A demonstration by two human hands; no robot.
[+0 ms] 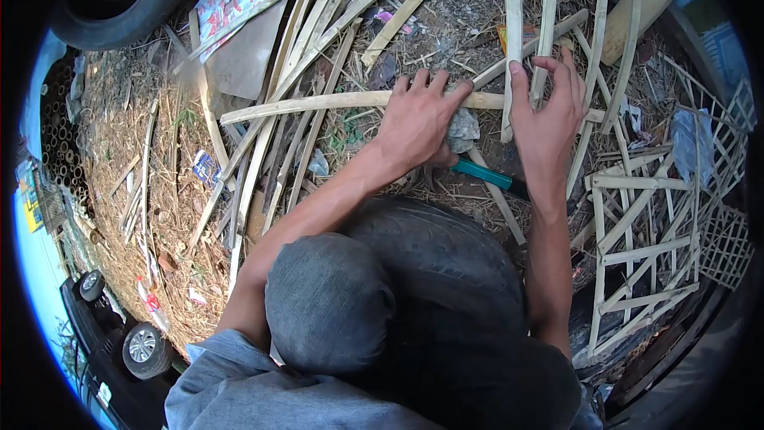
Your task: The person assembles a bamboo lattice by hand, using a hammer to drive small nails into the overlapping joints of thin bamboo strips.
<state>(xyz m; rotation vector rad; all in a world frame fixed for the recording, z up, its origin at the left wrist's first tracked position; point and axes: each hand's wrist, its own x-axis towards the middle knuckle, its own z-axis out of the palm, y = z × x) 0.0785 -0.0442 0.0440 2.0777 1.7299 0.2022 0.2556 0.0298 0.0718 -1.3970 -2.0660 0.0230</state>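
Observation:
A long pale bamboo strip [318, 103] lies crosswise in front of me. My left hand [422, 121] presses over it from above, fingers curled across its far edge. Beneath that hand's thumb is a teal-handled tool [484, 173] whose dark end points right; whether the thumb touches it I cannot tell. To the right, an upright-lying bamboo strip [512, 16] crosses the crosswise one near its right end. My right hand [547, 115] has its thumb against this strip, with fingers bent around a second lengthwise strip [548, 12].
A rubber tyre [446, 247] lies by my knees, another tyre [131, 24] at the far left. Several loose bamboo strips [294, 56] cover the left ground. A bamboo lattice frame [649, 253] is at right, below a thick bamboo pole [646, 4]. A plastic bottle [151, 302] lies at left.

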